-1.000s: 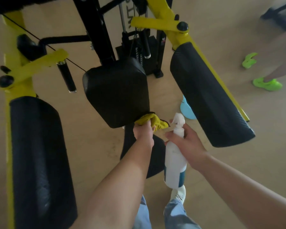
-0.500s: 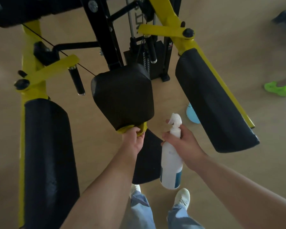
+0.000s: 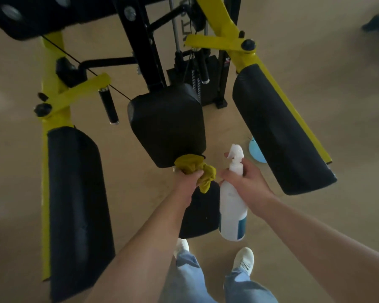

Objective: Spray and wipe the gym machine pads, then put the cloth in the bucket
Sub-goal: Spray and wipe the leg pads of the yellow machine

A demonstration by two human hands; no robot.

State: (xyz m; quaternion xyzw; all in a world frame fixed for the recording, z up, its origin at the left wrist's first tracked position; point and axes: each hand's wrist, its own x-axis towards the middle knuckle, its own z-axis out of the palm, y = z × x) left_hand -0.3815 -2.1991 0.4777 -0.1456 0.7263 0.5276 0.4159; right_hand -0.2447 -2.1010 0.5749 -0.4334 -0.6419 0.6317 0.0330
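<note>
Left hand: I have it closed round the bunched cloth, pressed to the centre pad's lower edge.
Right hand: wrapped on the spray bottle, nozzle up.
Bucket: on the floor, half hidden behind the right pad.
Risk: I judge the cloth's loose tail could slip free if my grip eases mid-wipe; side pads may get missed.

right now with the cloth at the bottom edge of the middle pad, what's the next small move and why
Probably drag the yellow cloth back up across the face of the center pad. The left hand has it bunched at the pad's lower edge, so most of the face lies above it. The right hand holds the spray bottle upright beside it, nozzle not aimed at the pad, so wiping seems likelier than spraying.
</note>
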